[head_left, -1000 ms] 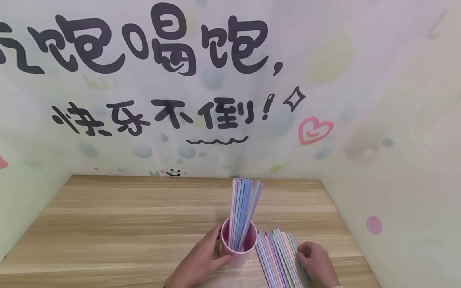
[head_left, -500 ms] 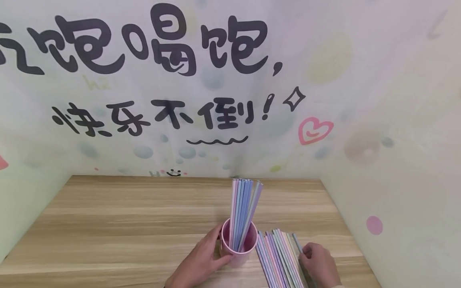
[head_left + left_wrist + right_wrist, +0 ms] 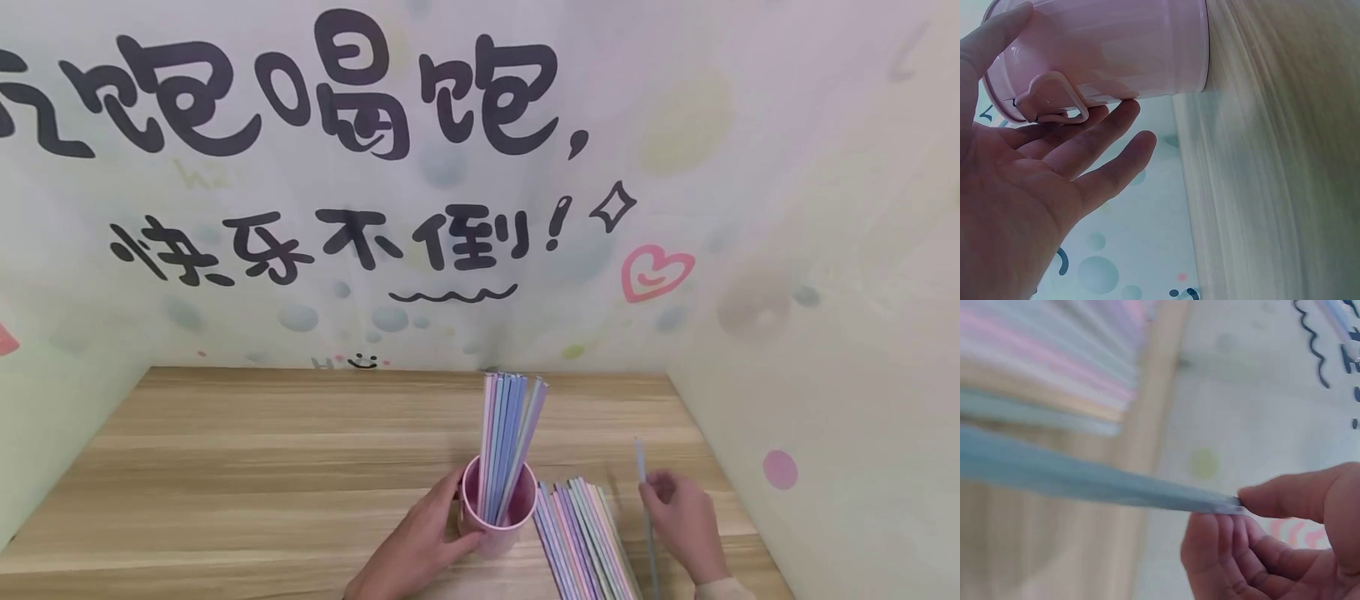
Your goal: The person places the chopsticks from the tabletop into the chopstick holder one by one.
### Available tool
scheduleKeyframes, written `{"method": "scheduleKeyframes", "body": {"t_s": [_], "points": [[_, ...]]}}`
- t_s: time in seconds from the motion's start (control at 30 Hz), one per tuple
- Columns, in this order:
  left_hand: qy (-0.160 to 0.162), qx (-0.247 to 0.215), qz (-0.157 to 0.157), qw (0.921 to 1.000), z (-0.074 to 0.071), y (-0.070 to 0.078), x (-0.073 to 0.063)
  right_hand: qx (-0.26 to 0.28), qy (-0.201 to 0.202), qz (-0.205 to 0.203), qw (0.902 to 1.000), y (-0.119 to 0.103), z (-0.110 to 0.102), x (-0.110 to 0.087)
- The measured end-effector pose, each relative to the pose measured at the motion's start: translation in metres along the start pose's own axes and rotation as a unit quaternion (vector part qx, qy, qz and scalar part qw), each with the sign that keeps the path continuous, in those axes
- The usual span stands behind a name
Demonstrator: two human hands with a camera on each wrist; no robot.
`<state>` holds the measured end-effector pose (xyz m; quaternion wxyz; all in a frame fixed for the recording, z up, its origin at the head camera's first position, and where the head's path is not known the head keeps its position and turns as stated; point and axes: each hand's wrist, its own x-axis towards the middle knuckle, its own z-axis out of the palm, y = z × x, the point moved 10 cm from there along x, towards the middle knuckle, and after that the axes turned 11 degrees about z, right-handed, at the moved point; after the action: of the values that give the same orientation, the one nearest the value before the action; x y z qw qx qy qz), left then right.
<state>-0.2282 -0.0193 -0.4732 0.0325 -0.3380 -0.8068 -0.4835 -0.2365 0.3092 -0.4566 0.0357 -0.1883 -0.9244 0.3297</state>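
Observation:
My left hand [image 3: 420, 537] holds a pink mug [image 3: 498, 540] by its side, thumb in front and fingers toward the back. Its angular handle [image 3: 1060, 94] shows near those fingers in the left wrist view. Long thin pastel sticks [image 3: 504, 442] stand in the mug, leaning slightly right. More such sticks [image 3: 583, 537] lie side by side on the table, right of the mug. My right hand [image 3: 684, 521] pinches one light blue stick [image 3: 1104, 481] near its end, apart from the row. Whether they are straws or chopsticks I cannot tell.
A wood-grain tabletop [image 3: 262, 483] runs back to a printed wall [image 3: 450, 333] with large dark writing. At the right a second pale wall [image 3: 847, 375] borders the table.
My right hand has drawn the light blue stick away from the row, moving it right and farther from me. The left hand and mug have stayed in place.

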Motion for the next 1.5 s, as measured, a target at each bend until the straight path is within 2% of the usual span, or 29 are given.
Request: {"method": "scheduleKeyframes", "body": {"t_s": [0.2, 0.33, 0.57, 0.8, 0.97, 1.1, 1.2, 1.5], "points": [[0.001, 0.002, 0.005, 1.0000, -0.001, 0.001, 0.001, 0.067, 0.049, -0.029, 0.9961, -0.041, -0.021, 0.002], [0.000, 0.002, 0.004, 1.0000, -0.001, 0.000, 0.001, 0.120, 0.074, -0.057, 0.9884, -0.069, -0.031, 0.001], [0.002, 0.005, 0.008, 1.0000, 0.000, -0.001, 0.001, 0.239, 0.042, -0.077, 0.9671, -0.109, -0.036, 0.001], [-0.001, 0.002, 0.003, 1.0000, 0.001, -0.002, 0.002, 0.309, 0.047, -0.112, 0.9432, -0.144, -0.048, -0.003], [-0.006, -0.003, -0.006, 1.0000, 0.002, -0.004, 0.000, 0.340, 0.055, -0.130, 0.9300, -0.160, -0.046, -0.006], [-0.009, -0.006, -0.009, 0.9999, 0.002, -0.005, 0.001, 0.337, 0.047, -0.140, 0.9296, -0.168, -0.031, -0.009], [-0.008, -0.005, -0.011, 0.9999, 0.002, -0.005, 0.001, 0.328, 0.034, -0.141, 0.9336, -0.168, -0.014, -0.011], [-0.006, -0.005, -0.006, 0.9999, 0.002, -0.006, 0.001, 0.276, -0.001, -0.134, 0.9518, -0.158, 0.033, -0.015]]}}
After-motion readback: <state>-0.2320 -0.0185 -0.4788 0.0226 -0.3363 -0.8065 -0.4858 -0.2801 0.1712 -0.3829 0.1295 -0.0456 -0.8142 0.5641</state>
